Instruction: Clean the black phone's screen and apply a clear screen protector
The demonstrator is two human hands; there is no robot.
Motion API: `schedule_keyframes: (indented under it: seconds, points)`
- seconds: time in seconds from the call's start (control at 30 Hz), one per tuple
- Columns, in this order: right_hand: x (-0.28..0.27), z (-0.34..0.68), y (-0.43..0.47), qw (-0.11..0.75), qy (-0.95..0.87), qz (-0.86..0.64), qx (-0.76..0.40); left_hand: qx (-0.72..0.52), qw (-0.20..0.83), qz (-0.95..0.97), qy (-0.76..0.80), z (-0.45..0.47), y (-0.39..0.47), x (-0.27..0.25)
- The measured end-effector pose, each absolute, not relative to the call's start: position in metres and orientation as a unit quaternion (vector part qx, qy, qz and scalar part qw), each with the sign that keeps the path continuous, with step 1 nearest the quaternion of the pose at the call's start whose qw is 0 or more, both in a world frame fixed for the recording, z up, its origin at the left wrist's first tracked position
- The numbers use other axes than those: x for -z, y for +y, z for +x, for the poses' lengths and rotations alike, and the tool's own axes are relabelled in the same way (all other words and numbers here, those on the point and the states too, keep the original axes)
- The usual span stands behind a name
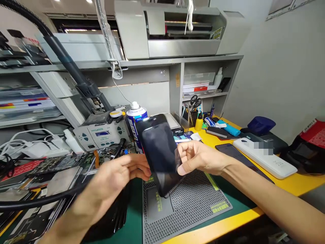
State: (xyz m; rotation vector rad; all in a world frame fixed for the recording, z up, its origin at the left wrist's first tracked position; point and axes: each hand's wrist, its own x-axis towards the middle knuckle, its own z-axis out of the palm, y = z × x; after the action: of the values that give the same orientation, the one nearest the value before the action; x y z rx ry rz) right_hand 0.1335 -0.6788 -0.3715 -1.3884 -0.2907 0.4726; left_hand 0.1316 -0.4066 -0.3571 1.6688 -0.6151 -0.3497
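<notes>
A black smartphone [159, 152] is held up and tilted over the grey honeycomb repair mat [188, 217], its dark glossy front facing me. My right hand [195, 156] grips its right edge, thumb on the front and fingers bent behind. At the phone's left edge is my left hand [116, 173], slightly blurred, with its fingers stretched out. Whether those fingertips touch the phone I cannot tell. A blue and white spray can [136, 118] stands just behind the phone.
Circuit boards [61, 162] and phone parts crowd the left side, below a control unit [101, 134]. A black hose [38, 203] crosses at lower left. To the right lie another dark phone [236, 157] and a white power bank [264, 159]. Scissors [195, 101] stand behind.
</notes>
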Motion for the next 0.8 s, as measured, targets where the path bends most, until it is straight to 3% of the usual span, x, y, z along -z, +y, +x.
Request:
schedule_keyframes:
  seconds: [0.23,0.6,0.8]
  points:
    - [0.389,0.124,-0.653,0.773,-0.123,-0.591,-0.196,0.174,0.709,0.659,-0.181,0.117,-0.440,0.374]
    - [0.387,0.121,-0.648,0.708,-0.031,-0.677,-0.199,0.210,0.632,0.718,-0.202,0.119,-0.439,0.384]
    - [0.382,0.123,-0.658,0.692,-0.114,-0.667,-0.251,0.251,0.619,0.703,-0.244,0.122,-0.433,0.384]
